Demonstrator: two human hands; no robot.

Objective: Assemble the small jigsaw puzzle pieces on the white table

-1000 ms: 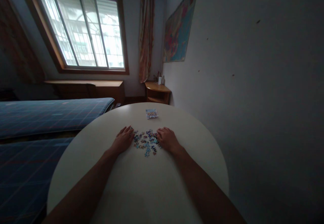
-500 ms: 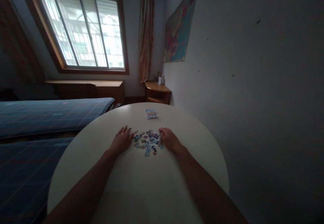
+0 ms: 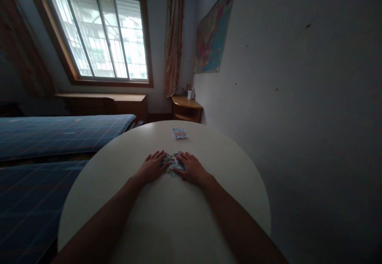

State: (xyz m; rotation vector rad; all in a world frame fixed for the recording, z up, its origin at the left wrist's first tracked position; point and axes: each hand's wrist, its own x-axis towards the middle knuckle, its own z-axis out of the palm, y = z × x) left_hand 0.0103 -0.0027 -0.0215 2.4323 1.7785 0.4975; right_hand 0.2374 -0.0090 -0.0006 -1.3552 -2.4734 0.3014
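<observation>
A small heap of jigsaw puzzle pieces [image 3: 170,168], blue and multicoloured, lies on a round white table [image 3: 167,216]. My left hand [image 3: 152,166] rests flat on the pile's left side, fingers stretched out, its palm down. From the right, my right hand [image 3: 191,167] covers part of the same pieces, its fingers spread and the thumb pointing to the left. Both hands touch pieces, and some are hidden beneath them. Beyond the heap sits a small printed packet [image 3: 179,133] with a colourful picture.
Blue plaid mattresses [image 3: 59,134] stand left of the table. A plain wall [image 3: 286,136] runs close along the right. Behind are a corner shelf [image 3: 187,103], a wooden desk [image 3: 128,98] and a window [image 3: 98,33].
Both hands have moved inward over the puzzle pieces, the left to the right and the right to the left. The scattered pieces are now gathered into a tighter heap.
</observation>
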